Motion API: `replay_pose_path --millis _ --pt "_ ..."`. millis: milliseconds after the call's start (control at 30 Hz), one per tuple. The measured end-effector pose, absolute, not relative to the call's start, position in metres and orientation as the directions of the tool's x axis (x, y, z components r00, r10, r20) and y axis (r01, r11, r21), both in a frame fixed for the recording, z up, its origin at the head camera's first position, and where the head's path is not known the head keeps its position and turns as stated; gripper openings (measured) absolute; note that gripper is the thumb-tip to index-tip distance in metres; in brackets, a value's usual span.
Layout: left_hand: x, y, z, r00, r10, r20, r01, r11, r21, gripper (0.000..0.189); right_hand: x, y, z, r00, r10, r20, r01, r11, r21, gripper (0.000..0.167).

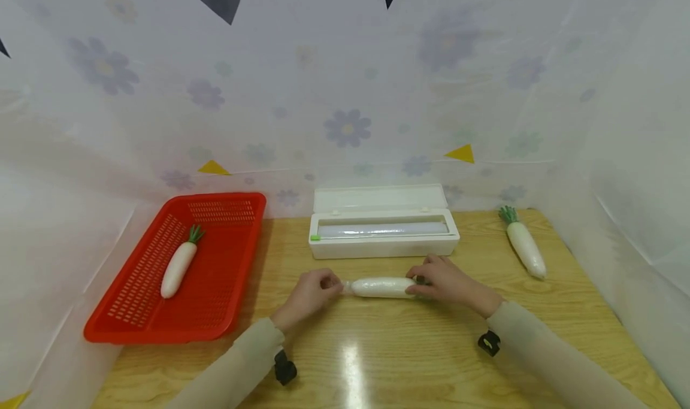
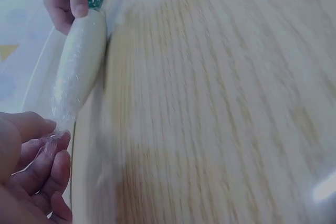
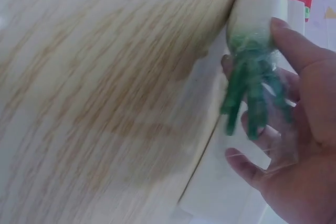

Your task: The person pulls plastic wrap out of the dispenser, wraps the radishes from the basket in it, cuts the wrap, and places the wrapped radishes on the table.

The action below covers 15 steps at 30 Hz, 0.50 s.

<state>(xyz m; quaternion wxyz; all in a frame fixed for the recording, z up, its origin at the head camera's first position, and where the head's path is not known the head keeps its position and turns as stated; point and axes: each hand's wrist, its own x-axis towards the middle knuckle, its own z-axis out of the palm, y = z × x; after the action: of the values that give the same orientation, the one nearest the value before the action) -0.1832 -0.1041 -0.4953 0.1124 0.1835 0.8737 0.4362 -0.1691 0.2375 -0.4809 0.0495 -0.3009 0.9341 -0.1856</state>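
Note:
A white radish (image 1: 381,287) wrapped in clear plastic film lies crosswise between both hands, in front of the film box. My left hand (image 1: 312,293) pinches the twisted film at the radish's tapered end; the left wrist view shows the gathered film (image 2: 62,124) between thumb and fingers. Around the leafy end, my right hand (image 1: 444,282) grips the radish with thumb and fingers on opposite sides. Green leaves (image 3: 254,93) sit under loose film beside the right palm in the right wrist view.
The white film box (image 1: 384,250) stands behind with its lid up and a film roll (image 1: 383,229) inside. To the left, a red basket (image 1: 237,301) holds one radish (image 1: 179,268). Another radish (image 1: 525,250) lies at the table's right. Patterned sheeting (image 1: 345,85) encloses the back and sides.

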Motion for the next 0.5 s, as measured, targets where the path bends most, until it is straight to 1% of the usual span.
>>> replay_pose_path --millis 100,200,400,500 --pt "-0.183 -0.098 -0.492 -0.914 0.405 -0.002 0.239 0.542 0.806 0.005 -0.171 0.238 -0.48 -0.811 -0.585 0.002 -0.541 0.749 -0.382 0.035" --pt "-0.182 -0.092 -0.49 -0.912 0.41 0.007 0.24 0.519 0.821 0.007 -0.172 0.238 -0.48 -0.807 -0.59 -0.012 -0.54 0.747 -0.387 0.034" --pt "-0.184 -0.085 -0.493 -0.914 0.398 -0.07 0.118 0.43 0.895 0.025 -0.173 0.239 -0.479 -0.798 -0.602 -0.016 -0.546 0.735 -0.403 0.032" --pt "-0.186 -0.086 -0.495 -0.917 0.387 -0.096 0.064 0.38 0.923 0.022 -0.174 0.24 -0.478 -0.797 -0.604 -0.012 -0.547 0.73 -0.41 0.031"
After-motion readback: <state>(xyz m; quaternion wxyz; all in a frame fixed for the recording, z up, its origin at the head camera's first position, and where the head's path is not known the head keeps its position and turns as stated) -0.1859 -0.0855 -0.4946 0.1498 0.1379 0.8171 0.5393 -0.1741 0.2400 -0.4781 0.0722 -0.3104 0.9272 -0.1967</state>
